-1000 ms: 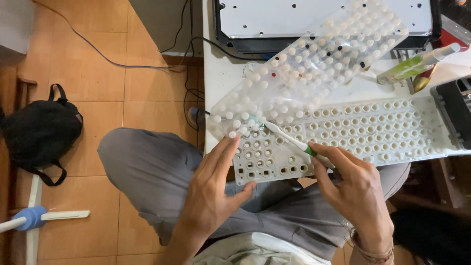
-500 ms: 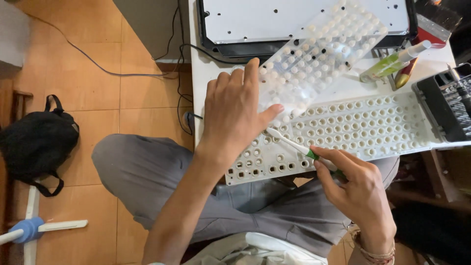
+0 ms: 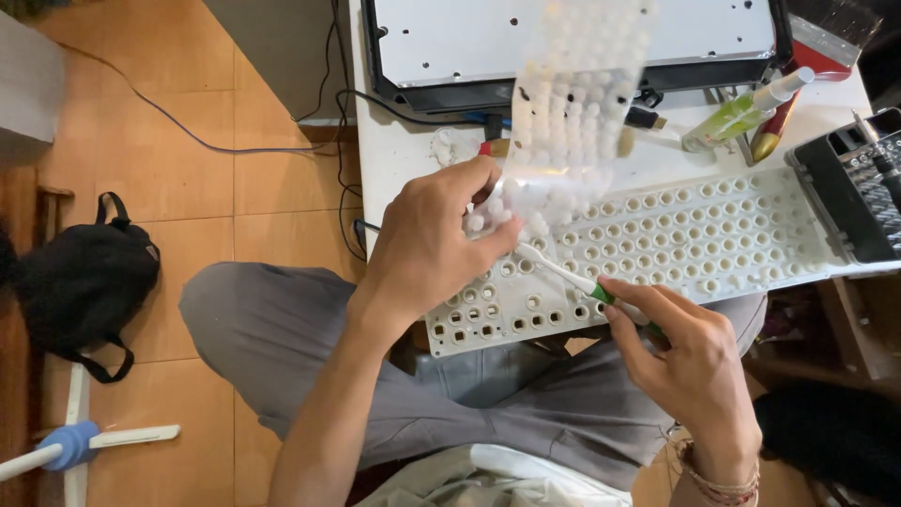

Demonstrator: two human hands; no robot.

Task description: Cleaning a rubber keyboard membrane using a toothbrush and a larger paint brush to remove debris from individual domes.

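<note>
While left hand pinches the dome sheet up off the keyboard frame, sockets lie exposed. Right hand grips a toothbrush, bristles on frame.

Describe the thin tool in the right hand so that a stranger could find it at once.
Start at the white keyboard frame full of round holes, at the near edge of the white table. Across its near left part lies a toothbrush, held by the right hand. Its slim white neck and green grip set it apart from the green tube further back.
</note>
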